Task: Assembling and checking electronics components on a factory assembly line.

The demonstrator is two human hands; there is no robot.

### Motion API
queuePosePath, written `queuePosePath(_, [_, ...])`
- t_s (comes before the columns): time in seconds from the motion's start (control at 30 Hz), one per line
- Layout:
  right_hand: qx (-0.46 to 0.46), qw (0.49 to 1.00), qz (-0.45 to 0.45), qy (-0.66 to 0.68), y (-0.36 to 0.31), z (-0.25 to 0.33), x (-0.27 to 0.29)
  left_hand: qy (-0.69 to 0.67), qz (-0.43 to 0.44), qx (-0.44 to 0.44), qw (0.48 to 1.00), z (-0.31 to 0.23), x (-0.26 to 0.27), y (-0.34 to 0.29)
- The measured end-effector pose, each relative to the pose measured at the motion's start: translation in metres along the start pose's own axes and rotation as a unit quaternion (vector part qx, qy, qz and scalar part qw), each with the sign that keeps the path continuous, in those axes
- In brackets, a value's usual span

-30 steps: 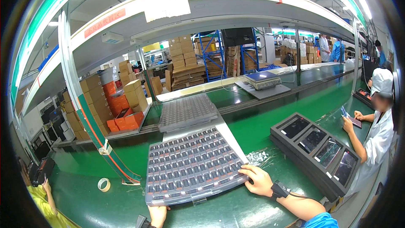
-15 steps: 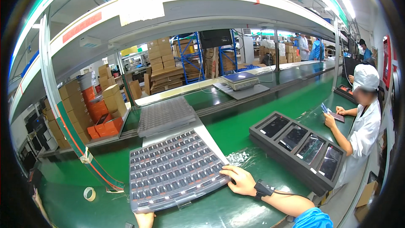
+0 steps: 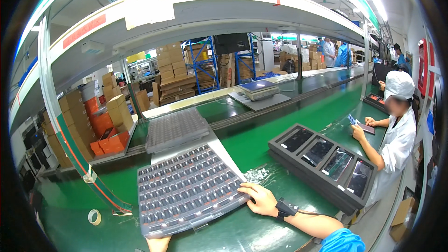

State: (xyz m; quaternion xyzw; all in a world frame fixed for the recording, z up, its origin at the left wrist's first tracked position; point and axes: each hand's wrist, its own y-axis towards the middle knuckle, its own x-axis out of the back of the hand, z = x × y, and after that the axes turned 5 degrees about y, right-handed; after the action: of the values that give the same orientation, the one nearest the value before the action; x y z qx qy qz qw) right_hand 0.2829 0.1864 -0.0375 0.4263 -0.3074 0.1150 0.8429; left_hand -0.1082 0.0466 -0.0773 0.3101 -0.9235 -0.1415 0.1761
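Observation:
A translucent plastic tray lies in front of me, filled with rows of small dark parts in pockets. My right hand grips its right corner, thumb and fingers closed around the edge. At the near left corner, my left hand reaches under the tray's edge and holds it from below; most of its fingers are hidden. Behind the filled tray lies another translucent tray with rows of pockets, whose contents I cannot make out.
Right of me, a black foam tray holds several dark-screened devices. Past it a co-worker handles small items. A tape roll and a metal post stand left. Across the green bench sits a scale, under an overhead shelf.
The whole view has shifted slightly to the right, so everything sits a little further left. Both hands keep their hold on the tray, which has hardly moved on the bench.

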Motion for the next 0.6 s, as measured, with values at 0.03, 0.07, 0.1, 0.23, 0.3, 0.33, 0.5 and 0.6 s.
queuePosePath(0.03, [0.001, 1.0, 0.001, 0.002, -0.001, 0.001, 0.001, 0.001, 0.001, -0.001, 1.0, -0.001, -0.001, -0.001])
queuePosePath(0.07, [-0.004, 1.0, 0.0, 0.0, -0.001, 0.002, 0.002, 0.002, 0.002, -0.001, 1.0, 0.0, 0.001, -0.002])
queuePosePath(0.1, [-0.008, 1.0, -0.002, -0.003, 0.0, 0.003, 0.002, 0.001, 0.0, 0.0, 1.0, 0.0, 0.001, -0.003])
queuePosePath(0.23, [0.001, 1.0, -0.003, 0.0, 0.001, 0.001, 0.0, 0.003, 0.0, 0.005, 1.0, 0.002, 0.004, -0.005])
queuePosePath(0.3, [-0.002, 1.0, -0.001, -0.001, 0.002, 0.001, 0.0, 0.004, -0.001, 0.006, 1.0, 0.002, 0.005, -0.007])
queuePosePath(0.33, [-0.002, 1.0, 0.0, 0.0, 0.001, 0.0, 0.0, 0.004, -0.002, 0.007, 1.0, 0.002, 0.005, -0.007])
queuePosePath(0.5, [0.002, 1.0, -0.006, -0.003, 0.001, 0.0, -0.001, 0.009, -0.001, 0.008, 1.0, 0.001, 0.008, -0.01])
queuePosePath(0.6, [0.002, 1.0, -0.012, 0.003, 0.002, 0.002, 0.0, 0.011, -0.001, 0.009, 1.0, 0.002, 0.01, -0.013])
